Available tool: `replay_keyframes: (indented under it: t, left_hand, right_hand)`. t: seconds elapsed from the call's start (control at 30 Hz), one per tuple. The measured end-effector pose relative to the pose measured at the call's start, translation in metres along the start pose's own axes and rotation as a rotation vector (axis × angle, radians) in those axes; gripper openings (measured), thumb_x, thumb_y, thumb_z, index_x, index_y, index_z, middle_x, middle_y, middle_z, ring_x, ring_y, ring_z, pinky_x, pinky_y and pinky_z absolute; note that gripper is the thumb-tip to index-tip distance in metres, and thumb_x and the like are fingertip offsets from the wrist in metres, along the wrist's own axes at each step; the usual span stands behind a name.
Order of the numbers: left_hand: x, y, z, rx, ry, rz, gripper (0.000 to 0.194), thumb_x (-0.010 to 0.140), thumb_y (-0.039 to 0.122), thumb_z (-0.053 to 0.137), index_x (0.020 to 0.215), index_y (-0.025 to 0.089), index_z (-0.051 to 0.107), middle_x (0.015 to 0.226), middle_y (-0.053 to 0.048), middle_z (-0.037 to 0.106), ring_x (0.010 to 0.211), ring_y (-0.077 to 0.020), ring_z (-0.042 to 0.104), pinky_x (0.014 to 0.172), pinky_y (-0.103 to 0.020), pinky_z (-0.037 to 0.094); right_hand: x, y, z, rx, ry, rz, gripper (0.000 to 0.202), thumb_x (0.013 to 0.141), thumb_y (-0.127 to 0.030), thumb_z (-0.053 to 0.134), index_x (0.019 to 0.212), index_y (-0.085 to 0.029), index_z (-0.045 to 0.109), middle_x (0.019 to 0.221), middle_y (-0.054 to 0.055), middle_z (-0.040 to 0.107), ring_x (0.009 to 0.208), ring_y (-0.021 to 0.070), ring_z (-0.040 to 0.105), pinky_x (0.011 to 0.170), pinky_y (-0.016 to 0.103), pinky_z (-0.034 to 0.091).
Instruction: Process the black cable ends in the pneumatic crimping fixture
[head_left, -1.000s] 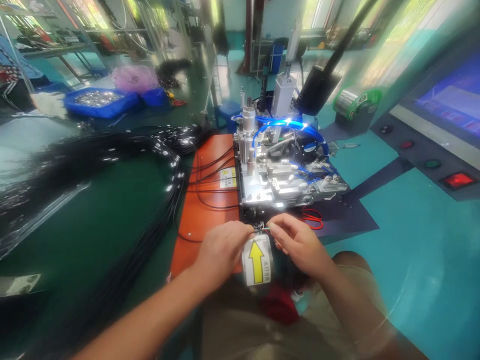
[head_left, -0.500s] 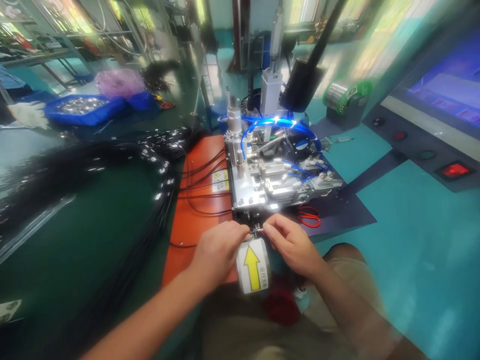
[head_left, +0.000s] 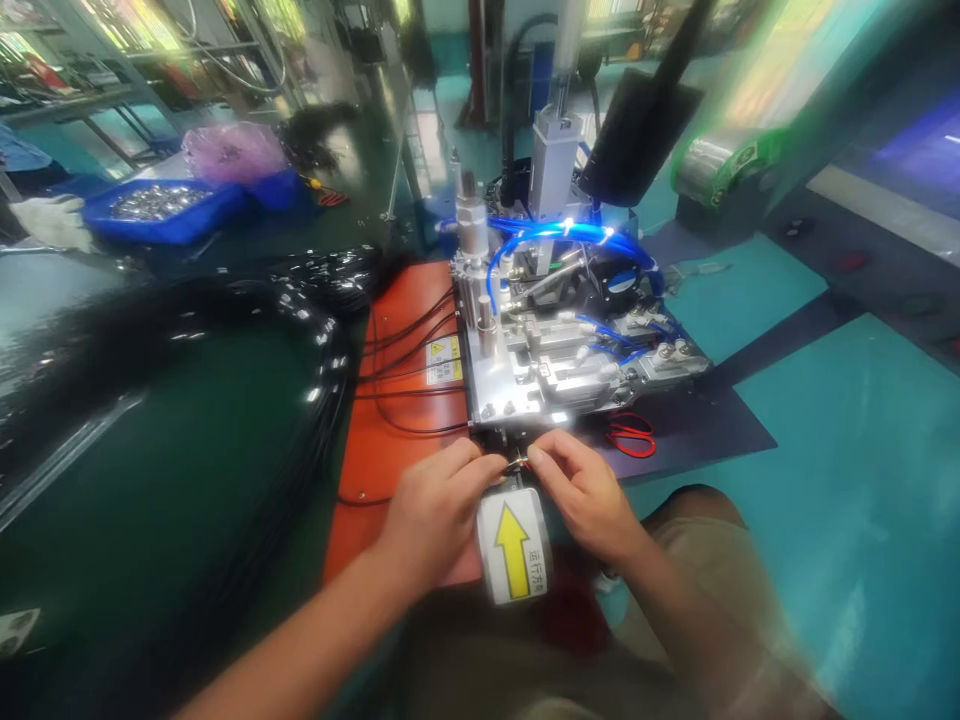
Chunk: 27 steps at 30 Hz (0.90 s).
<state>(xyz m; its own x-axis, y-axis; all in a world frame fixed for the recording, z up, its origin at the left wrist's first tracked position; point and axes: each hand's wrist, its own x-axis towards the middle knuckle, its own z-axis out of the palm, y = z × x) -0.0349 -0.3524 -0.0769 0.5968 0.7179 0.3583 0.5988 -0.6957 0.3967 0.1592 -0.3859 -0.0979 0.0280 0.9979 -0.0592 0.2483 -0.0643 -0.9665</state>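
Observation:
In front of the silver machine [head_left: 570, 365], my left hand [head_left: 435, 500] is closed in a pinch on the end of a thin black cable [head_left: 512, 466]. My right hand [head_left: 586, 495] faces it, thumb and finger pressed together on the fine wires [head_left: 523, 461] that come out of the cable; a bit of red shows there. Fingers hide most of this small piece. Just below the hands is a white plate with a yellow arrow [head_left: 514, 548]. Red-handled scissors [head_left: 631, 436] lie right of my right hand, partly under the machine.
A large coil of black cables [head_left: 330, 350] lies on the left, beside the orange base plate [head_left: 397, 300]. Blue air hoses [head_left: 570, 232] arch over the machine. Behind are a blue tray of metal parts [head_left: 161, 210], a white glove [head_left: 52, 222] and a solder wire spool [head_left: 720, 170].
The view has shifted slightly, so the machine's right side and the spool sit further right. Both hands stay together at the machine's front, still pinching the cable end and wires.

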Motion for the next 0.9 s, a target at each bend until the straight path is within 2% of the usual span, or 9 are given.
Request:
replay_keyframes:
  t: [0.33,0.9]
  left_hand:
    - [0.0029,-0.0008,-0.0012,-0.031,0.001,0.013,0.022,0.093,0.012,0.05,0.097,0.017,0.072,0.081,-0.004,0.064,0.069,-0.0136,0.06,0.06,-0.022,0.044]
    - [0.005,-0.0013,-0.0003,-0.038,0.016,0.007,0.023,0.094,0.015,0.049,0.094,0.018,0.072,0.084,-0.004,0.067,0.072,-0.0139,0.062,0.061,-0.022,0.047]
  right_hand:
    - [-0.0005,0.004,0.0026,0.012,0.01,0.014,0.024,0.097,-0.037,0.049,0.081,-0.021,0.056,0.076,-0.002,0.055,0.071,0.0144,0.051,0.066,0.024,0.042]
    - [-0.0017,0.0066,0.0038,-0.023,0.051,0.028,0.025,0.097,-0.039,0.051,0.082,-0.021,0.059,0.076,-0.002,0.058,0.07,0.0142,0.054,0.065,0.023,0.043]
